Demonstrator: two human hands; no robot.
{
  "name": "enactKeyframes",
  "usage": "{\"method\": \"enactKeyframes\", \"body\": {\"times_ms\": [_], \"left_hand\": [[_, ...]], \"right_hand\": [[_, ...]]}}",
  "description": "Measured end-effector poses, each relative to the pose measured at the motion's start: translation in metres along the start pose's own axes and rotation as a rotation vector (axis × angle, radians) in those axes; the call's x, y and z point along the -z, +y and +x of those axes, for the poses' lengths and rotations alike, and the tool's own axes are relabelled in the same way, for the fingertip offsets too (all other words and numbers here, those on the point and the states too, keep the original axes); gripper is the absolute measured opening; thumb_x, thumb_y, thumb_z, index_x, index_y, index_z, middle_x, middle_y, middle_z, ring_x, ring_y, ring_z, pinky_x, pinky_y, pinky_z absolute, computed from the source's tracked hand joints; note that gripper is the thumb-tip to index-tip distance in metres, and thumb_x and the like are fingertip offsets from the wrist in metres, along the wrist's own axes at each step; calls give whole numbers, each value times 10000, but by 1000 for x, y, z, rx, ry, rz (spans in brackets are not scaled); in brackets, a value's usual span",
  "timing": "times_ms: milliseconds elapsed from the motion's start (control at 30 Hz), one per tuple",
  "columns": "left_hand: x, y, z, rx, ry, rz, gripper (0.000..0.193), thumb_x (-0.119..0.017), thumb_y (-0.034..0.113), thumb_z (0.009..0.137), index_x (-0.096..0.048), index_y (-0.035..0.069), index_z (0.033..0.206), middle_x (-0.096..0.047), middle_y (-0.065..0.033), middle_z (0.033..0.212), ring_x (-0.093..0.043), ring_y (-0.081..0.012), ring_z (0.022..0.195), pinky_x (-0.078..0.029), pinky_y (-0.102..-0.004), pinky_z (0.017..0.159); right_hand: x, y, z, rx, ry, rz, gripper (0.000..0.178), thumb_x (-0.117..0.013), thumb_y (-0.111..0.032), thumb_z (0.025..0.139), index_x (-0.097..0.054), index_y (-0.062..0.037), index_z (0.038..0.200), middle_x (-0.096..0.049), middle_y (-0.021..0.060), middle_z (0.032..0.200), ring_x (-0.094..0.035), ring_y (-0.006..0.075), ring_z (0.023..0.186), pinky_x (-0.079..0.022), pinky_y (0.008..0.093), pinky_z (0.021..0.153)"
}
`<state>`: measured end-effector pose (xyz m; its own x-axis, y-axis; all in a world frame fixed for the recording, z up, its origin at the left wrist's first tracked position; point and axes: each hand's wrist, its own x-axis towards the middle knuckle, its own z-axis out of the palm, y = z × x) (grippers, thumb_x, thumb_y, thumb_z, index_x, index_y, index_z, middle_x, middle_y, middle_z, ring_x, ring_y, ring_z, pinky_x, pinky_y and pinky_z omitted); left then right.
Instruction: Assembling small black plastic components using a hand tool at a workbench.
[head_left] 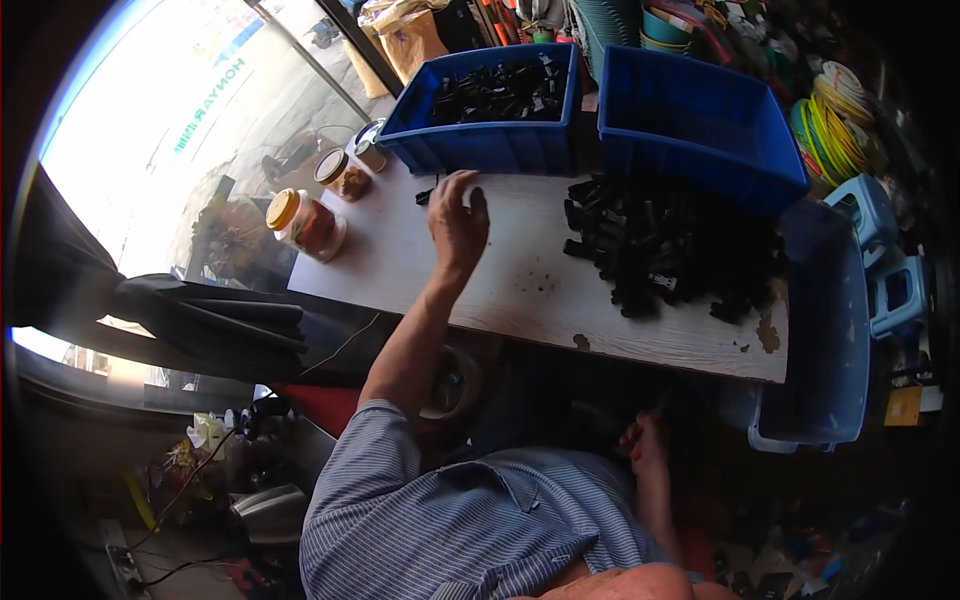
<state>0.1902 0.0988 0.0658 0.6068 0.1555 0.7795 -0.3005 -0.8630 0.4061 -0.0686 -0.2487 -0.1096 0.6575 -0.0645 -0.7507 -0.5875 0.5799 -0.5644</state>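
Observation:
Over the left part of the table, my left hand [459, 222] is raised with its fingers bent and the thumb apart from them. Nothing shows between thumb and fingers. A small black part [424, 197] is right beside its knuckles; whether they touch is not clear. My right hand [648, 440] is low in front of my body, below the table edge, in shadow. Its fingers are curled, and what they hold, if anything, cannot be made out. A large heap of black plastic parts [640, 235] covers the right side of the table.
Two blue bins stand at the table's back: the left bin [480, 140] holds many black parts, the right bin [700, 165] shows a bare inside. Jars, one yellow-lidded jar [308, 226] among them, line the window side. A grey-blue tub [825, 330] and blue stools [895, 295] are right.

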Motion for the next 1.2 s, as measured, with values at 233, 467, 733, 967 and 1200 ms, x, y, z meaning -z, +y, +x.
{"method": "enactKeyframes", "body": {"times_ms": [233,467,733,967,1200], "left_hand": [[24,-101,10,182,-387,460,277,-606,131,848,-673,111,1117,-662,-138,1142,-615,-356,1015,-480,-453,907],[35,-88,9,104,-520,370,301,-600,149,865,-669,137,1158,-670,-156,1029,-660,-372,922,-521,-466,799],[48,-84,-27,711,-289,-606,314,-623,100,885,-643,42,1194,-661,-81,805,-625,-137,598,-516,-272,545],[63,-11,-72,918,-103,-1087,162,-670,120,930,-601,26,1042,-665,-70,829,-630,-114,624,-526,-225,516],[84,86,-136,884,-300,-1308,275,-659,84,941,-580,0,1191,-678,-77,1042,-639,-122,941,-525,-257,808]], "right_hand": [[-7,-5,1,-63,85,-21,87,-613,-171,878,-548,-116,857,-458,8,616,-506,146,522,-465,325,474],[-9,-2,2,-26,137,-67,80,-594,-193,897,-543,-134,876,-458,13,598,-503,162,493,-434,323,444],[-3,1,2,11,47,-149,105,-631,-154,859,-531,-129,882,-476,21,611,-500,146,509,-472,313,461],[-9,4,-6,83,-64,-291,89,-599,-159,890,-540,-93,883,-476,32,604,-503,162,510,-444,327,453],[-29,-4,-26,160,-197,-333,102,-611,-162,901,-552,-81,921,-505,45,635,-513,173,519,-461,350,473]]}}
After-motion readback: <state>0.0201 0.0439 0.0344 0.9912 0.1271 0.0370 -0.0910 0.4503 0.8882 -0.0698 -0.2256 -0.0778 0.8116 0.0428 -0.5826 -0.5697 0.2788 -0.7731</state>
